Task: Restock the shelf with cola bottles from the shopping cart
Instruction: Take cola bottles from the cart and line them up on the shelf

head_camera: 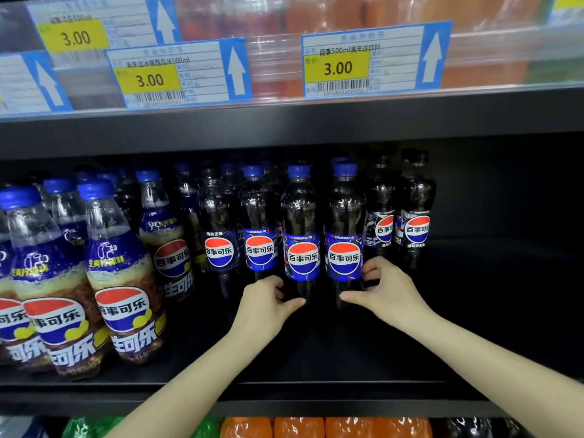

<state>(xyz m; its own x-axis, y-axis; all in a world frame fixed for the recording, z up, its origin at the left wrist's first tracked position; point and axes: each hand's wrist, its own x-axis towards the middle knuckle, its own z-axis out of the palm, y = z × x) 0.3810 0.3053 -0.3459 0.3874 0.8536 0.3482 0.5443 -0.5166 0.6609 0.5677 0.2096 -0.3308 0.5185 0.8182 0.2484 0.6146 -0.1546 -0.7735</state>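
Two dark cola bottles with blue caps and blue labels stand side by side on the black shelf. My left hand curls round the base of the left cola bottle, thumb across its front. My right hand grips the base of the right cola bottle, thumb in front and fingers behind. Both bottles are upright, in line with a row of the same cola to their left. The shopping cart is out of view.
Two black-capped cola bottles stand behind to the right, with bare shelf beyond them. Lemon-flavour cola bottles fill the left front. Price tags hang on the shelf above. Orange and green bottles sit on the shelf below.
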